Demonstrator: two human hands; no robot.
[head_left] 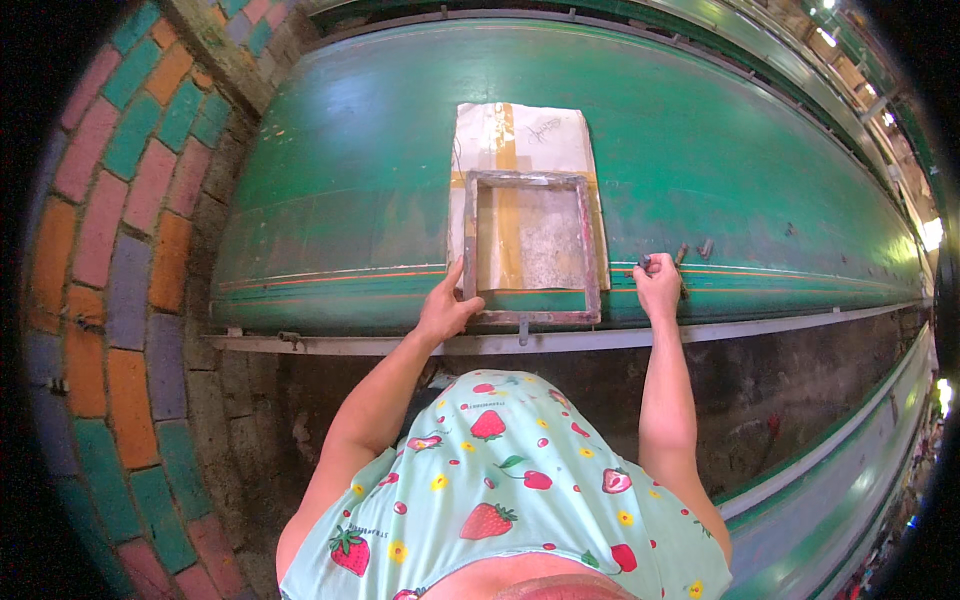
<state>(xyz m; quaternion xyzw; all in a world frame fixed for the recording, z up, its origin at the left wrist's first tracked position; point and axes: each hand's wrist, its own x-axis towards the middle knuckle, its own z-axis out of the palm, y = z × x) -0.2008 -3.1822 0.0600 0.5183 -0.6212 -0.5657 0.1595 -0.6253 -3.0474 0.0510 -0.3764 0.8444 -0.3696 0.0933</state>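
A worn rectangular wooden frame (pixel 588 240) lies on a green-topped long table in front of me. It partly covers a sheet of whitish cardboard (pixel 550 135) with brown tape strips. My left hand (pixel 446 308) grips the frame's near left corner, its thumb on the wood and a finger stretched along the left side. Whether a mesh fills the frame I cannot tell. To the right of the frame, my right hand (pixel 658 288) pinches a small dark piece (pixel 644 262) just above the table. Its exact kind does not show.
Small dark stick-like bits (pixel 706 248) lie right of my right hand. A metal rail (pixel 380 345) with small clamps edges the green table (pixel 330 170) on my side. A painted brick wall (pixel 128 260) stands at left. Another long table (pixel 830 535) is at lower right.
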